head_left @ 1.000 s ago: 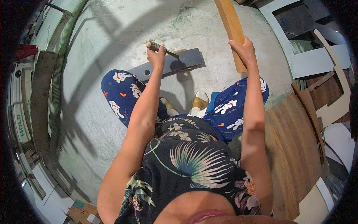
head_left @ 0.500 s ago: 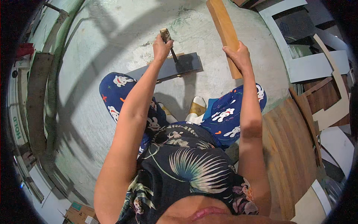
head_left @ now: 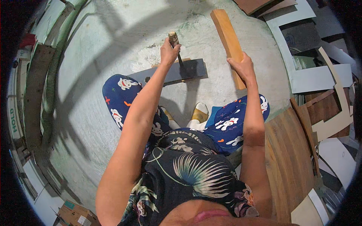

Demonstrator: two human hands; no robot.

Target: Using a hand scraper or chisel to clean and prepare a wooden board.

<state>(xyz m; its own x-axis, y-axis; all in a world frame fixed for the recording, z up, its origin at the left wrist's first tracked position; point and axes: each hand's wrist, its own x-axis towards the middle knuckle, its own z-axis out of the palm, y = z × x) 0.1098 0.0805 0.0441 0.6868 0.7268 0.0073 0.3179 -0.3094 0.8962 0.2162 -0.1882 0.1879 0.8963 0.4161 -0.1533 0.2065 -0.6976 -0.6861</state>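
Note:
My left hand [head_left: 169,53] is closed round the handle of a chisel [head_left: 173,37], held upright with its worn butt end up. The chisel's dark blade points down to a flat dark grey board [head_left: 195,70] on the floor; whether the tip has cut in cannot be seen. A lighter wooden strip [head_left: 187,59] shows along the board's far edge. To the right, my right hand [head_left: 243,68] grips the near part of a long, thick orange-brown wooden block [head_left: 227,32]. The block is apart from the chisel.
My bent knees and slippered feet [head_left: 200,111] frame the near side of the board. Offcut panels [head_left: 320,79] and a wood-grain sheet [head_left: 288,158] lie along the right. A ribbed hose [head_left: 51,86] and a beam [head_left: 37,98] run down the left, with a cardboard box [head_left: 77,215] lower down.
The whole view has shifted slightly, so the board, chisel and left hand sit a little lower and to the right. The wooden block has come slightly nearer, its far end now fully showing.

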